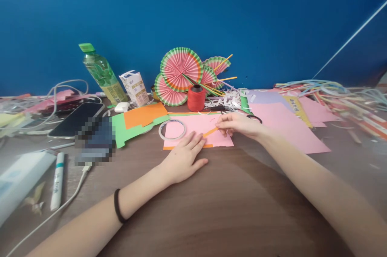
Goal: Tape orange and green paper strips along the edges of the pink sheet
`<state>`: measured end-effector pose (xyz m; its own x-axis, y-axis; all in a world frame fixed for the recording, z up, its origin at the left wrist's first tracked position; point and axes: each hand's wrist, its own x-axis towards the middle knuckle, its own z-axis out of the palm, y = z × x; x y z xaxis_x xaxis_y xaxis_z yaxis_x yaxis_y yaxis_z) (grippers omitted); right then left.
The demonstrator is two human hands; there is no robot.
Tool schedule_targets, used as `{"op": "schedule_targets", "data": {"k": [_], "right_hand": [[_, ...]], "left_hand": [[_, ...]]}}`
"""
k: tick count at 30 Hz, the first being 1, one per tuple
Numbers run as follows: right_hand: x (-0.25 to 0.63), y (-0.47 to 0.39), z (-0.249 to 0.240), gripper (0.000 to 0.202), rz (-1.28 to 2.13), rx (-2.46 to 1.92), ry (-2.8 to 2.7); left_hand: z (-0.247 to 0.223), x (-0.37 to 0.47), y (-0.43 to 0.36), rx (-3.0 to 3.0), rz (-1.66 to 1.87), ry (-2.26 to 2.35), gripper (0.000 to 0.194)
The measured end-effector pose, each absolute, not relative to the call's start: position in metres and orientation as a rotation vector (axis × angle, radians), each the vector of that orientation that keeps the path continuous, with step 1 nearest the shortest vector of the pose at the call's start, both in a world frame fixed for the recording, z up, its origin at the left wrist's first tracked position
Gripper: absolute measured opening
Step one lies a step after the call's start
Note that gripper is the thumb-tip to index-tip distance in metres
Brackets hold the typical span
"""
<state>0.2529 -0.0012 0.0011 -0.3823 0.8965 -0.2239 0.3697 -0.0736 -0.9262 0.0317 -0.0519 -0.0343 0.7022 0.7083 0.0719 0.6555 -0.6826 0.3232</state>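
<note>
My left hand [186, 158] lies flat with fingers stretched out over the lower edge of a pink sheet of paper [198, 124], which has orange and green strips along its edges. Between the fingertips of my right hand [237, 124] is pinched one end of a narrow orange strip [211, 132]. The strip slants down across the pink sheet toward my left fingers. A roll of clear tape [161, 131] rests on the sheet's left end. Just behind the sheet stands a red spool of thread [196, 99]. Dark scissors handles [254, 119] show beyond my right wrist.
Pleated paper fans [181, 69] lean against the blue wall. On the left are a green-capped bottle [104, 73], a small carton [134, 88], green paper [122, 132], a phone [77, 120], a marker [57, 182] and cables. More pink paper [284, 126] and strips lie right.
</note>
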Motion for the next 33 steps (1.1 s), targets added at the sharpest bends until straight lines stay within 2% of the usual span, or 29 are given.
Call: {"op": "schedule_targets", "data": {"k": [4,11,16,27,33], "right_hand": [[0.253,-0.001,0.002,0.020,1.487,-1.385,-1.712],[0.256,-0.001,-0.004,0.025,1.479,-1.431,-1.775],[0.256,-0.002,-0.009,0.027,1.408,-1.477,-1.915],[0.251,-0.005,-0.009,0.015,1.437,-1.564,-1.711],[0.248,-0.007,-0.007,0.013,1.413,-1.586,-1.699]], "left_hand": [[-0.036,0.034,-0.059,2.742,0.195,1.266,0.066],[-0.040,0.035,-0.063,2.851,0.235,1.434,0.065],[-0.042,0.035,-0.062,2.865,0.257,1.403,0.063],[-0.043,0.032,-0.059,2.893,0.365,1.133,0.046],[-0.043,0.032,-0.058,2.893,0.416,1.114,0.043]]}}
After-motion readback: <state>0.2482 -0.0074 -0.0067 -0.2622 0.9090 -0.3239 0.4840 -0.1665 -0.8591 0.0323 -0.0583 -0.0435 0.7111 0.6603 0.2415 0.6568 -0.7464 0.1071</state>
